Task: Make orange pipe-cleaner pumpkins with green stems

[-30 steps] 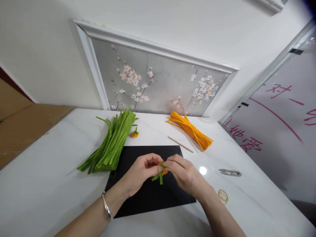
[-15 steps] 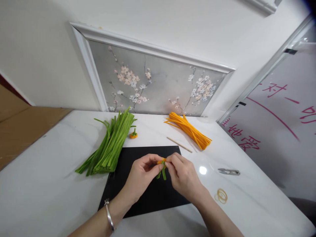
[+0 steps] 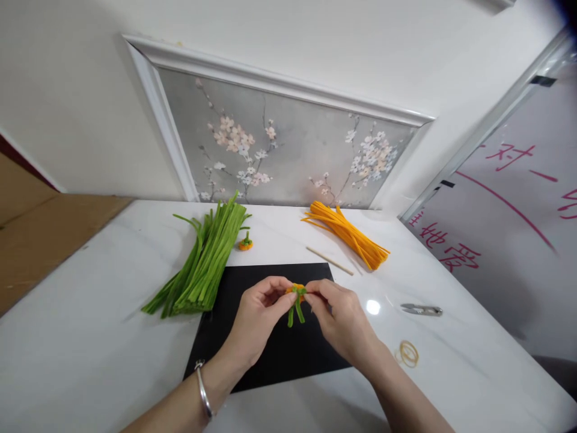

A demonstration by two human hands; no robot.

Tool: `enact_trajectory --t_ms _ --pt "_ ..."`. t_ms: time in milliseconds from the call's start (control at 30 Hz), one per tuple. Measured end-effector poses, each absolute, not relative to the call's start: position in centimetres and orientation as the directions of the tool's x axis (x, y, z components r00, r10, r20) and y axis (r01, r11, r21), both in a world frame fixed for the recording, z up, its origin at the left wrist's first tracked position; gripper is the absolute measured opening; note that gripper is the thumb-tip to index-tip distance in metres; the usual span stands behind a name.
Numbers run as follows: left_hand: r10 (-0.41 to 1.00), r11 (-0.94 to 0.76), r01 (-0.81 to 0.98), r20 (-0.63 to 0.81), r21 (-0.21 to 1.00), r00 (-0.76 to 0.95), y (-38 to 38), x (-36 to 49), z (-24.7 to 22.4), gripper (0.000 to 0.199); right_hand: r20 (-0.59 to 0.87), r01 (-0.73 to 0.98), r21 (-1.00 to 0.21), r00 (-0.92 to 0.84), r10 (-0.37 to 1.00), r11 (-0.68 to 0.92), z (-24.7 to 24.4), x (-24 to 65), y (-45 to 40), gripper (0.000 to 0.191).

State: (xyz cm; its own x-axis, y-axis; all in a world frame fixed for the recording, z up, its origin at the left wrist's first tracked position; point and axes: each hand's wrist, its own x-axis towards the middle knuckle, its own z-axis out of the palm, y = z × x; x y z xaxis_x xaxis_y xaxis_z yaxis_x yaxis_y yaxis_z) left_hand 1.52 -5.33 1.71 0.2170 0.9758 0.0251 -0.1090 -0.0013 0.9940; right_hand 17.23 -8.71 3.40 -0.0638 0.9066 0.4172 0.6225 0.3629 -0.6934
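Note:
Above a black mat, my two hands hold a small pumpkin shaped from orange and green pipe cleaners, with two green ends hanging down. My left hand pinches its left side between thumb and fingers. On the other side, my right hand has its thumb and fingertips closed at the green part. A similar finished-looking pipe cleaner pumpkin with an upright green stem sits behind the mat. A thick bundle of green pipe cleaners lies to the left, partly over the mat's edge.
Orange pipe cleaners lie in a bundle at the back right, near a thin wooden stick. Thread snips and wire-like gold rings rest on the white table to the right. A whiteboard stands beyond.
The pumpkin between my fingers has turned, so more of its orange body and green top shows. My right fingers have shifted slightly right. The view has moved a little.

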Motion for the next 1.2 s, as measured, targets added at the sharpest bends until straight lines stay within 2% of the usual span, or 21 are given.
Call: enact_trajectory --t_ms 200,300,367,433,533,600,667,767,833,933,967,1067,1200 --pt "0.982 -0.122 0.041 0.115 0.992 0.15 -6.2 1.9 2.2 0.005 0.621 0.786 -0.463 -0.042 0.783 0.41 2.3 15.9 -8.9 0.019" --pt "0.981 -0.16 0.037 0.154 0.986 0.12 -6.5 2.0 2.1 0.007 0.693 0.846 -0.366 -0.03 0.72 0.388 2.0 15.1 -9.0 0.022" --pt "0.983 -0.154 0.009 0.153 0.988 0.104 -6.6 2.0 2.0 0.007 0.672 0.818 -0.437 0.021 0.74 0.374 2.0 14.8 -9.0 0.021" --pt "0.989 -0.109 -0.035 0.112 0.993 0.092 -6.6 2.1 1.9 0.009 0.567 0.723 -0.599 0.08 0.82 0.344 2.2 14.9 -8.9 0.019" --pt "0.992 0.061 -0.19 -0.039 0.98 0.118 -6.4 2.2 1.9 0.022 0.346 0.51 -0.814 0.037 0.938 0.28 2.5 15.9 -8.6 0.016" --pt "0.975 0.197 -0.327 -0.149 0.924 0.165 -6.2 2.1 2.1 0.031 0.297 0.432 -0.863 0.014 0.955 0.262 2.7 16.8 -8.5 0.016" --pt "0.955 0.281 -0.422 -0.209 0.862 0.209 -6.0 2.0 2.3 0.03 0.341 0.436 -0.852 0.045 0.939 0.289 2.8 17.6 -8.3 0.016" --pt "0.949 0.301 -0.474 -0.211 0.828 0.235 -5.8 1.7 2.5 0.018 0.466 0.51 -0.749 -0.049 0.883 0.423 3.0 18.2 -8.3 0.019" --pt "0.95 0.293 -0.484 -0.194 0.824 0.243 -5.8 1.7 2.6 0.012 0.484 0.511 -0.712 -0.14 0.864 0.482 3.0 18.1 -8.4 0.022" --pt "0.951 0.277 -0.477 -0.167 0.834 0.26 -6.0 1.8 2.8 0.008 0.453 0.444 -0.752 -0.188 0.872 0.487 3.0 17.4 -8.5 0.031" --pt "0.952 0.268 -0.465 -0.158 0.844 0.263 -6.1 1.8 2.9 0.008 0.451 0.428 -0.768 -0.166 0.877 0.477 2.9 17.2 -8.6 0.029" --pt "0.953 0.238 -0.417 -0.127 0.877 0.275 -6.4 1.9 3.1 0.007 0.487 0.433 -0.771 -0.072 0.87 0.467 2.8 16.6 -8.7 0.009" --pt "0.941 0.246 -0.401 -0.119 0.882 0.316 -6.3 1.9 3.1 0.005 0.498 0.431 -0.765 -0.073 0.864 0.478 2.9 16.6 -8.7 0.015"
